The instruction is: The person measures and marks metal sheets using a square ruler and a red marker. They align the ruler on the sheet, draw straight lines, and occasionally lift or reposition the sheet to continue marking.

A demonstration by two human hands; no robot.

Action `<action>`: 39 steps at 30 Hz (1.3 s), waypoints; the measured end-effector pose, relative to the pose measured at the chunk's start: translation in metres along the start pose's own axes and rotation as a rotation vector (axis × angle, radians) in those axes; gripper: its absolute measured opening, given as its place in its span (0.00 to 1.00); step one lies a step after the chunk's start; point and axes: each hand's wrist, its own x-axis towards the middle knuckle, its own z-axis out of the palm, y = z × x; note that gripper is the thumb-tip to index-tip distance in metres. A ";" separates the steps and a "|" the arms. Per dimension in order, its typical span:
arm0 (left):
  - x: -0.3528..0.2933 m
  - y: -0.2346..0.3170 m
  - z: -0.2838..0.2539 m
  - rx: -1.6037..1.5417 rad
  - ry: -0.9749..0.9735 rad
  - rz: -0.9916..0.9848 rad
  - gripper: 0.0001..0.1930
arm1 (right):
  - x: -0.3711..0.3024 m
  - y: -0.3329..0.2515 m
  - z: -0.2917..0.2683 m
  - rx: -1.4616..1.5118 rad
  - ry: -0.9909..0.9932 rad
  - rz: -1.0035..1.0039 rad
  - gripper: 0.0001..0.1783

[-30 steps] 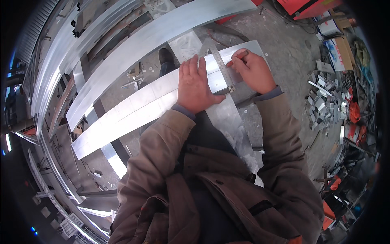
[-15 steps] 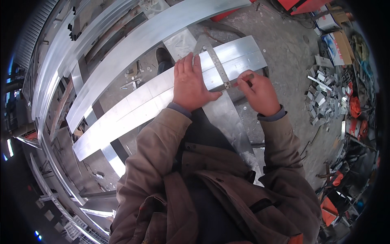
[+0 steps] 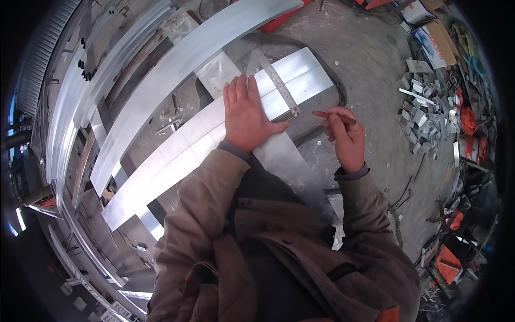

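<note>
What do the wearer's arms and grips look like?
Both arms are in long, loose, creased brown jacket sleeves: left sleeve, right sleeve. A narrow, dark blue-grey inner cuff shows at each wrist: left cuff, right cuff. The left grip and right grip are plain human hands, no gloves. No cables visible on either arm.

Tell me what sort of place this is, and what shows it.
Probably a metalworking shop: long silvery metal bars lie about, a heap of small metal pieces sits on the floor, and a measuring square lies across one bar beside the left hand.
</note>
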 end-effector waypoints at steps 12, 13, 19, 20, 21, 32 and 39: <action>0.014 0.015 0.011 -0.027 0.000 -0.022 0.68 | -0.004 0.006 -0.005 0.052 0.095 -0.002 0.13; 0.014 0.015 0.012 -0.042 0.003 -0.021 0.68 | -0.005 0.006 -0.005 0.044 0.099 0.002 0.13; 0.017 0.023 0.013 -0.022 0.004 -0.034 0.67 | -0.006 0.007 -0.005 0.041 0.122 -0.006 0.13; 0.017 0.023 0.013 -0.020 0.008 -0.035 0.67 | -0.006 0.007 -0.005 0.044 0.119 -0.008 0.13; 0.017 0.023 0.013 -0.018 0.011 -0.036 0.67 | -0.006 0.007 -0.005 0.050 0.116 -0.008 0.13; 0.017 0.023 0.014 -0.021 0.006 -0.058 0.68 | 0.001 -0.009 -0.001 0.017 0.137 -0.009 0.11; 0.018 0.025 0.012 0.014 -0.002 -0.064 0.67 | 0.030 -0.013 0.010 -0.012 0.119 -0.169 0.08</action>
